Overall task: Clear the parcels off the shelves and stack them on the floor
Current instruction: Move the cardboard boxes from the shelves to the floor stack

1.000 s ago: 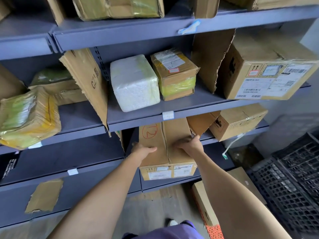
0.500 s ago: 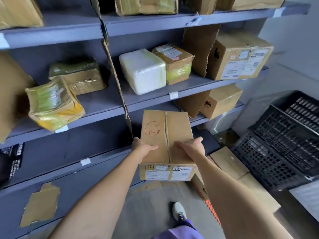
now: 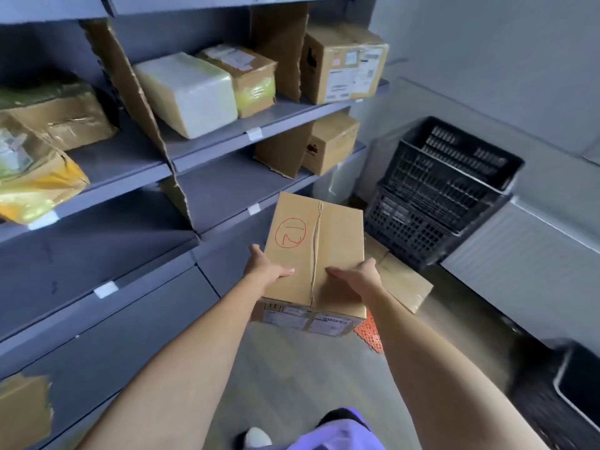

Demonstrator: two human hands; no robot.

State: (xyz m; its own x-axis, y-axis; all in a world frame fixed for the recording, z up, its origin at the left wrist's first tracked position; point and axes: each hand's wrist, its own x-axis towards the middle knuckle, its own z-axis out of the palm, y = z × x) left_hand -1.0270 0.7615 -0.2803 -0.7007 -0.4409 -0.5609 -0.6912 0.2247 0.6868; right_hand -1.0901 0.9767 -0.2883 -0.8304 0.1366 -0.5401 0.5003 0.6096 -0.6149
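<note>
Holding a brown cardboard box marked with a red circled "12" [image 3: 315, 251], the person had it clear of the grey metal shelves [image 3: 227, 186] and out over the floor, level with the front edge of the lower shelf. The left hand [image 3: 266, 271] clasped its left side, thumb lying on top; the right hand [image 3: 357, 280] clasped the right side the same way, fingers wrapped under and out of sight.

Judging by the scene, the job was in its early part. On the floor, below and to the right of the carried box, lay one flat brown carton [image 3: 402, 280], beside stacked black plastic crates [image 3: 438, 196].

Much was left on the shelves: a white wrapped block [image 3: 191, 92] and a tape-bound brown parcel [image 3: 246, 76] along the middle shelf's front edge, a large labelled carton [image 3: 344, 63] at its right end, a small brown box [image 3: 331, 141] at the lower shelf's right end, and yellow-taped bundles [image 3: 32, 177] toward the left.
</note>
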